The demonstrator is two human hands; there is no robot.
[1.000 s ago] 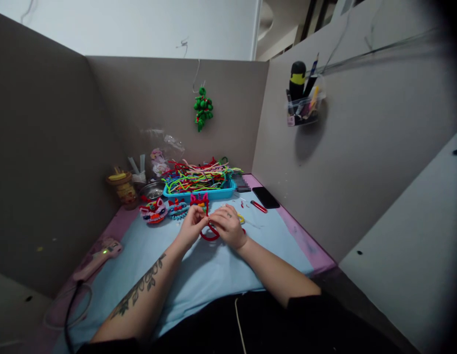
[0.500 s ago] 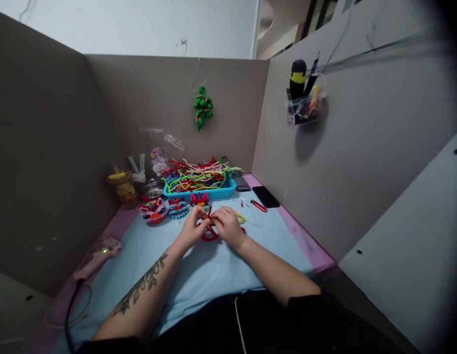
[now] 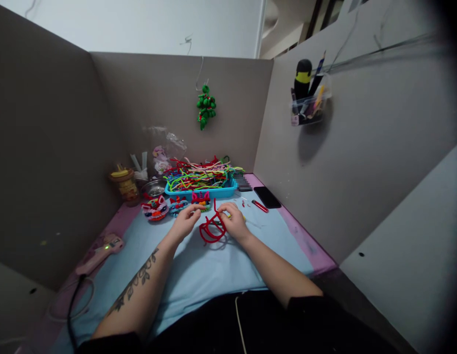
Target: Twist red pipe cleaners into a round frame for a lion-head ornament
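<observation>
A rounded frame of bent red pipe cleaners (image 3: 210, 241) hangs just above the blue cloth, one end sticking up. My right hand (image 3: 235, 223) pinches it at its upper right side between thumb and fingers. My left hand (image 3: 185, 222) is apart from the frame, to its left, with fingers stretched and nothing visible in them. Beyond the left hand stand finished pipe-cleaner animal heads: a pink and red one (image 3: 155, 208), a blue one (image 3: 178, 206) and a red one with pink ears (image 3: 201, 198). Yellow-handled scissors, mostly hidden, lie behind the right hand.
A blue tray (image 3: 199, 193) heaped with coloured pipe cleaners stands at the back. On the right lie a red cutter (image 3: 260, 206) and a black phone (image 3: 267, 197). A pink glue gun (image 3: 101, 253) with a cable rests at left. Grey partitions (image 3: 169, 93) enclose the table.
My left hand has let go of the red pipe-cleaner frame and moved left. My right hand still holds the frame, which now shows more fully between the hands.
</observation>
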